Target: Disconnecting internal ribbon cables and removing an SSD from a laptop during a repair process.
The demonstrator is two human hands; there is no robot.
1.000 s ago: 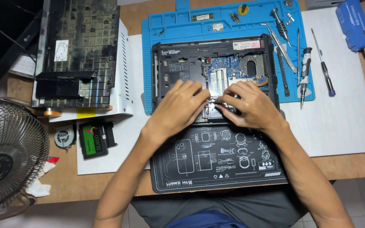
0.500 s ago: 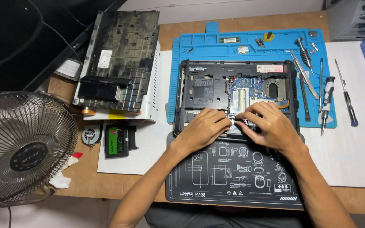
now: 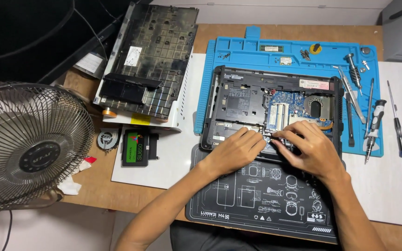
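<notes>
Opened laptop base (image 3: 243,100) lying on a blue mat (image 3: 210,69) on the tabletop (image 3: 94,186). Left hand (image 3: 236,151) rests curled on its near edge, steadying it; right hand (image 3: 310,148) has fingertips pinched together over the circuit board (image 3: 287,100); what they grip cannot be told. Screwdrivers (image 3: 373,121) lie just right.

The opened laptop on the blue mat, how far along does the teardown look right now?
Well under way. The keyboard panel is already off and lies upside down to the left, and the laptop base shows its bare blue board. Both the left hand and right hand are working at its front edge; what they grip is hidden. The board and fan are still in place.
</notes>
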